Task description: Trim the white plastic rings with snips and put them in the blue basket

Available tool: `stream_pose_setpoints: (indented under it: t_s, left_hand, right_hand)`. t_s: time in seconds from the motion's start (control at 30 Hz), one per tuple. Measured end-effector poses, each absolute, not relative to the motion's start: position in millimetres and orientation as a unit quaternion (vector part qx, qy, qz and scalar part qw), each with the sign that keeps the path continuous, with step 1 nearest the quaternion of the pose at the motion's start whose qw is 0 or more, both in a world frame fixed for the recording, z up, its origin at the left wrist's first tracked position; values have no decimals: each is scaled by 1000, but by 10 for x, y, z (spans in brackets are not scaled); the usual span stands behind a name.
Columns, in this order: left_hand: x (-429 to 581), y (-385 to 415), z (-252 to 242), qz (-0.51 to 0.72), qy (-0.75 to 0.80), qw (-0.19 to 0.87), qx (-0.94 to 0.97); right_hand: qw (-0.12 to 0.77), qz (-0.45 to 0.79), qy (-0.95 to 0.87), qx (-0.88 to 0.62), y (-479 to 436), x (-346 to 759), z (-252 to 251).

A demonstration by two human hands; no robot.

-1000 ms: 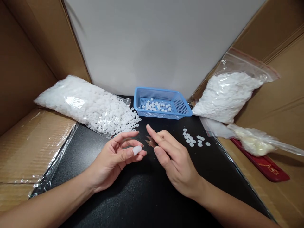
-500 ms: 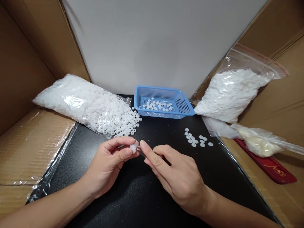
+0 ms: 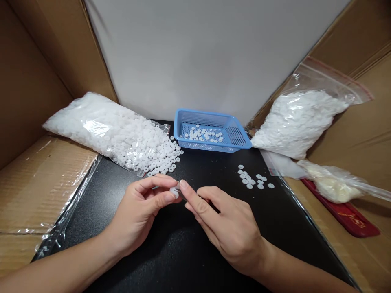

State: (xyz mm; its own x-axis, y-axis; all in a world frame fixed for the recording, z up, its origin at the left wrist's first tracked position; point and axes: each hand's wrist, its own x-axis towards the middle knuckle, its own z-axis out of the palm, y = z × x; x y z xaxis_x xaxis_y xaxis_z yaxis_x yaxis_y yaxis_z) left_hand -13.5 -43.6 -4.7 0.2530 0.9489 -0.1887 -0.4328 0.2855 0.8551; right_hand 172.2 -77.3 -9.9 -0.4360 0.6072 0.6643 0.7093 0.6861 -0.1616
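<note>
Black mat (image 3: 183, 260): L hand (image 3: 139, 211) pinches ring (image 3: 174, 191).

The tabletop (image 3: 171, 252) was black and finely speckled, boxed in by cardboard. A blue basket (image 3: 210, 147) stood at its far edge, holding a scatter of small white rings. Left of the basket lay an open clear bag (image 3: 100, 128) packed with white rings, its far end off on the cardboard. From its mouth a spill of rings (image 3: 165, 160) reached almost to the basket's left front corner. In front of the basket and to the right lay a small cluster of loose rings (image 3: 252, 180), well apart from the spill. Right of the basket, a zip bag (image 3: 301, 122) of white pieces rested its low corner close to the basket's right end.
</note>
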Motion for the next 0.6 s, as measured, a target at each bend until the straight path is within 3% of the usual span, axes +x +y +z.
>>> stream_pose_setpoints:
  t_s: [0.6]
  left_hand:
    - [-145, -449, -29, 475, 363, 723, 346]
  right_hand:
    - [358, -84, -847, -383, -775, 1740, -101]
